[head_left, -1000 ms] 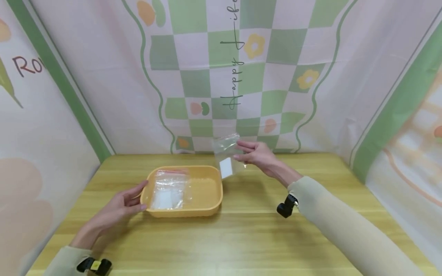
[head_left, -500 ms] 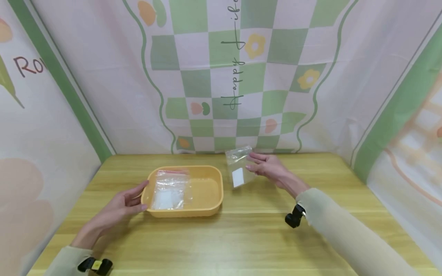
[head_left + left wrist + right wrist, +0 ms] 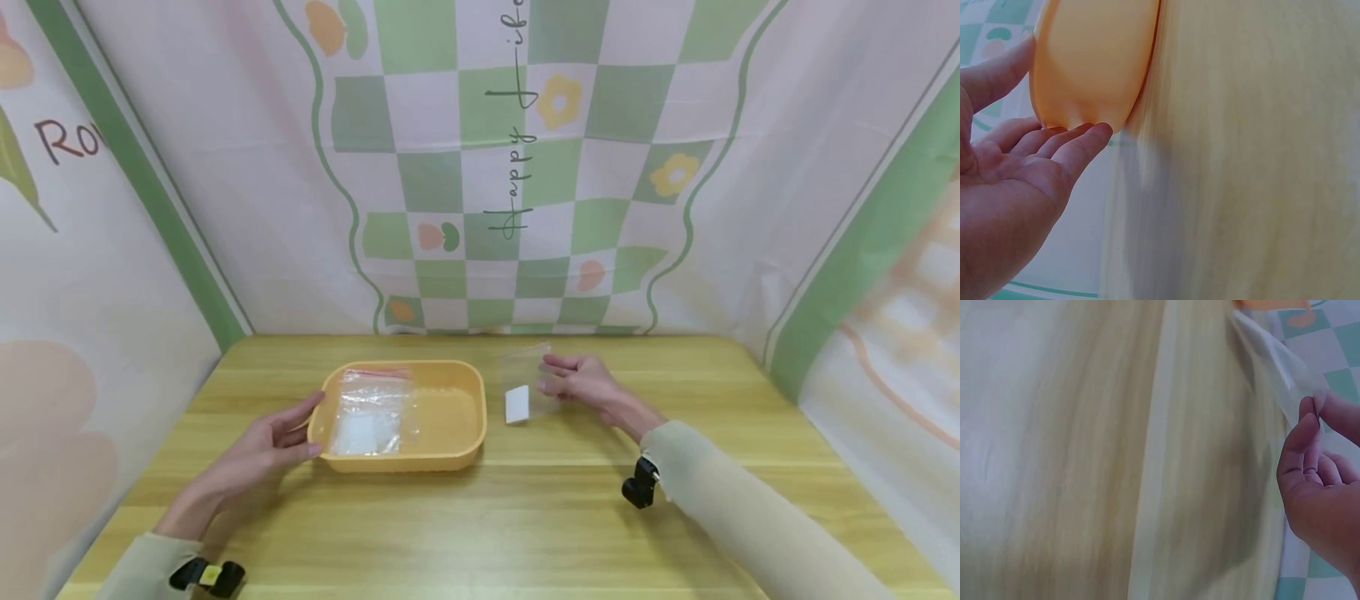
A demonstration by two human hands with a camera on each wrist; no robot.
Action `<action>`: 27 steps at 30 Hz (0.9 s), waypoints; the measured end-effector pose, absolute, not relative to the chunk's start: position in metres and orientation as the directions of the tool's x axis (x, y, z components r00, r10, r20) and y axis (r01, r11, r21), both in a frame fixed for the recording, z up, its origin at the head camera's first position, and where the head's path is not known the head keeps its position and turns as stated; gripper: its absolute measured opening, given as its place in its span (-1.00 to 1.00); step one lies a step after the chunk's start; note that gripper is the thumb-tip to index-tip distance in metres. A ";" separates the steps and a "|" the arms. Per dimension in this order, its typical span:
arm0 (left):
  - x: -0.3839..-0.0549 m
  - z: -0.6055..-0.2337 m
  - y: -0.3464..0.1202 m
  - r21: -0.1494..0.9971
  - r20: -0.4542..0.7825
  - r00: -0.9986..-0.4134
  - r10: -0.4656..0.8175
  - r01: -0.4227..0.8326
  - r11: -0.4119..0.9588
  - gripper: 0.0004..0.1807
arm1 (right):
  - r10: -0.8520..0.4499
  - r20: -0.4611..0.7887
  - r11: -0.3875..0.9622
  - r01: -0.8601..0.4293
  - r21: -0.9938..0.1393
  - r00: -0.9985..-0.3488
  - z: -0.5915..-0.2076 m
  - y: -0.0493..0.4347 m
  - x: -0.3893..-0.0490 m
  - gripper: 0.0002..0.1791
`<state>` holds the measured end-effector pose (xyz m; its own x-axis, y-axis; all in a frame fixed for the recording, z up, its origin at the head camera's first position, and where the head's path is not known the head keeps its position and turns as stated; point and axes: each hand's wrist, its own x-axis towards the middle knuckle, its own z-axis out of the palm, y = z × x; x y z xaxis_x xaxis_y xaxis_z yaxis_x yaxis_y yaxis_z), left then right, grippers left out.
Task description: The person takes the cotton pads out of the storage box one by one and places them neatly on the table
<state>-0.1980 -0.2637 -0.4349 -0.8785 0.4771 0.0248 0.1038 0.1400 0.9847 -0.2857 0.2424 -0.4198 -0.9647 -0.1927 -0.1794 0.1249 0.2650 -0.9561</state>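
A yellow plastic tray (image 3: pixel 450 417) stands on the table, left of the middle. My left hand (image 3: pixel 258 450) grips its left end, thumb and fingers spread against the outer wall; the left wrist view shows the fingertips (image 3: pixel 1102 130) touching that wall. Inside the tray lie clear zip bags (image 3: pixel 371 417) with red seal lines and white contents, overlapping so that I cannot tell how many. My right hand (image 3: pixel 592 387) pinches the side of another clear zip bag (image 3: pixel 528 367) between thumb and fingers. This bag holds a small white rectangle (image 3: pixel 517 405) and sits just right of the tray, tilted.
The wood-grain table (image 3: pixel 480 533) reaches back to a checkered cloth backdrop (image 3: pixel 495 183). Printed cloth panels close off the left and right sides. A black wrist camera (image 3: pixel 640 483) hangs under the right sleeve, and another wrist camera (image 3: pixel 206 575) is on the left.
My right hand has carried the zip bag rightward and down, from the tray's right rim to beside it near the table. The left hand and tray have stayed put.
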 end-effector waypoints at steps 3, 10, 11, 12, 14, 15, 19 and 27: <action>-0.198 -0.434 -0.264 0.984 0.016 -0.880 0.474 0.097 0.147 -0.11 | -0.201 -0.180 0.292 0.116 -0.949 -0.963 -0.424 0.242 -0.287 -0.20; -0.198 -0.435 -0.265 0.982 -0.001 -0.888 0.459 0.086 0.169 -0.09 | -0.228 -0.147 0.361 0.056 -0.931 -0.962 -0.426 0.240 -0.289 -0.17; -0.198 -0.435 -0.264 0.982 -0.005 -0.890 0.456 0.082 0.172 -0.08 | -0.233 -0.139 0.384 0.041 -0.922 -0.963 -0.425 0.240 -0.289 -0.17; -0.198 -0.435 -0.265 0.981 -0.006 -0.890 0.456 0.082 0.173 -0.08 | -0.235 -0.129 0.415 0.020 -0.909 -0.963 -0.425 0.240 -0.289 -0.17; -0.198 -0.435 -0.264 0.981 -0.008 -0.891 0.454 0.080 0.175 -0.08 | -0.237 -0.110 0.472 -0.015 -0.882 -0.965 -0.425 0.240 -0.290 -0.18; -0.198 -0.435 -0.264 0.981 -0.009 -0.892 0.451 0.079 0.176 -0.08 | -0.239 -0.100 0.499 -0.034 -0.866 -0.966 -0.425 0.240 -0.290 -0.18; -0.198 -0.434 -0.264 0.981 -0.003 -0.891 0.454 0.085 0.173 -0.09 | -0.232 -0.068 0.573 -0.080 -0.815 -0.970 -0.426 0.240 -0.292 -0.18; -0.198 -0.432 -0.264 0.984 -0.013 -0.888 0.460 0.071 0.165 -0.09 | -0.224 -0.046 0.636 -0.110 -0.764 -0.973 -0.429 0.240 -0.292 -0.20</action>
